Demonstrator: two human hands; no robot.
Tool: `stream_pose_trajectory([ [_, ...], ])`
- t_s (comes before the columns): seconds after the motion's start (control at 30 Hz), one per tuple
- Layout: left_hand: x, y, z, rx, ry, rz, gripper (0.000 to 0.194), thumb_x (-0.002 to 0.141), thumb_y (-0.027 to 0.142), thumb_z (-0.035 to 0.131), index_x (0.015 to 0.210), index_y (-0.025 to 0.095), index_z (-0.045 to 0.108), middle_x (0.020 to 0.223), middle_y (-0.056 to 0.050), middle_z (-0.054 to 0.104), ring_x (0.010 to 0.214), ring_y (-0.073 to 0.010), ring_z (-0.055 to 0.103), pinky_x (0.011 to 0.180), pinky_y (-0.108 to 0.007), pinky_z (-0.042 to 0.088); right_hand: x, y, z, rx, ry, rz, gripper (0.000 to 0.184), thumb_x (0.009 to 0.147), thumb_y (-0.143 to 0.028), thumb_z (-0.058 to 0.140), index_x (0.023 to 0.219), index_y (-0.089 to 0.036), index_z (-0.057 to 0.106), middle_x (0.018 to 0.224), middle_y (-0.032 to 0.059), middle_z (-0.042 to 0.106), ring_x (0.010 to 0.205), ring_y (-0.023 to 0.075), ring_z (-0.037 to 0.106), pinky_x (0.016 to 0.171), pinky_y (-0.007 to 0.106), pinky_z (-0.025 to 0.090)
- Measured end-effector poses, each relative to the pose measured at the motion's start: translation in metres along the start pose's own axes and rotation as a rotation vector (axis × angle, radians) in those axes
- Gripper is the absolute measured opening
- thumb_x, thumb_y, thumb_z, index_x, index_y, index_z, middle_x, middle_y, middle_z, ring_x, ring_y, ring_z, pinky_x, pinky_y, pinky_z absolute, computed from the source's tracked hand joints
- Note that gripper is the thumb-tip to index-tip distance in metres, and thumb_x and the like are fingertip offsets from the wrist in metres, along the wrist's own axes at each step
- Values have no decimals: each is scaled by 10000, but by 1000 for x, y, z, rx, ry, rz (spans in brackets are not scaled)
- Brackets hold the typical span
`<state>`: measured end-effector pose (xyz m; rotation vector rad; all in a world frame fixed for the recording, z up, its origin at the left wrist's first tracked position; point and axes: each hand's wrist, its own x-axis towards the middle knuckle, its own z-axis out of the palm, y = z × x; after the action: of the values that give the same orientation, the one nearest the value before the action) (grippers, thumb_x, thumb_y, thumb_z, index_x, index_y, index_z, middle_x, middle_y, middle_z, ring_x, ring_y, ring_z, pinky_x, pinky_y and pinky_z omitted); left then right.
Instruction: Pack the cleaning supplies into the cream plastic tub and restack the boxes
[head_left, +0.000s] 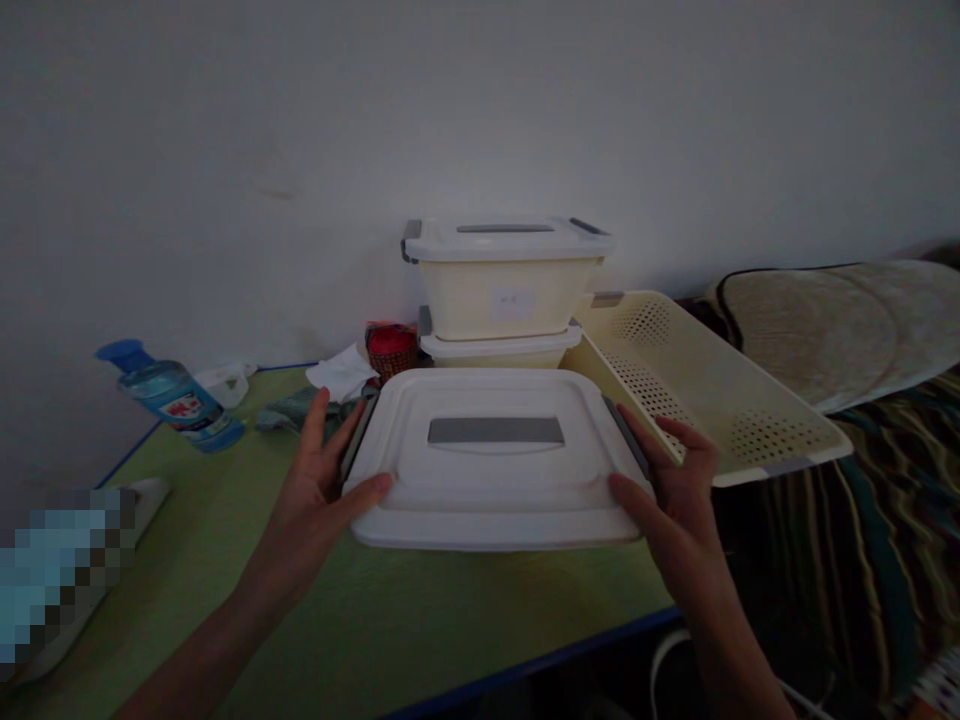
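Between both hands is a white-lidded storage box (487,500) with a grey handle on top and grey side latches. My left hand (322,470) grips its left end, thumb on the lid's corner and the other fingers along the latch. At the right end my right hand (667,480) holds it the same way, thumb on the lid. The lid hides most of the box's body, so I cannot tell whether it touches the table. Behind it, a similar cream box (502,290) with a small label is stacked on another lidded box (502,348).
On the green table (420,630) stand a blue bottle (187,405) at the left and a red item in a woven basket (391,350) near a grey cloth (289,412). A cream perforated basket (720,385) is at the right, beside a striped cover (877,500) and a cushion (840,320).
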<state>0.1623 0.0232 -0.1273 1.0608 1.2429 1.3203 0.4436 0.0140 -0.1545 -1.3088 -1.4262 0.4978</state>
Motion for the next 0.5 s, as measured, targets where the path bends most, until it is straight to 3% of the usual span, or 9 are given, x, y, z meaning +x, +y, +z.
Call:
stream_pose_trajectory([
  [0.2,2,-5,1,22,16,59,987,665,216,685,1398,414,54,1461,3,297,1322,-252,298,990,-417,403,1,2,-2,-241,35,-108,482,834,-371,454,1297,-245,401,1202,84,331,1254,282,328,1076,454,255],
  [0.4,5,-11,-5,140,-1,167,965,695,234,669,1414,366,39,1478,0,258,1375,-212,143,1117,-428,124,2,0,-3,-288,-25,-182,452,877,-324,395,1315,-216,361,1191,91,375,1188,239,440,1011,387,370],
  [0.5,6,-11,-5,158,-18,242,979,696,229,668,1417,355,17,1479,-26,256,1369,-219,169,1120,-432,98,3,-4,-3,-266,-55,-208,428,882,-287,385,1302,-228,327,1237,90,407,1198,214,450,997,375,386],
])
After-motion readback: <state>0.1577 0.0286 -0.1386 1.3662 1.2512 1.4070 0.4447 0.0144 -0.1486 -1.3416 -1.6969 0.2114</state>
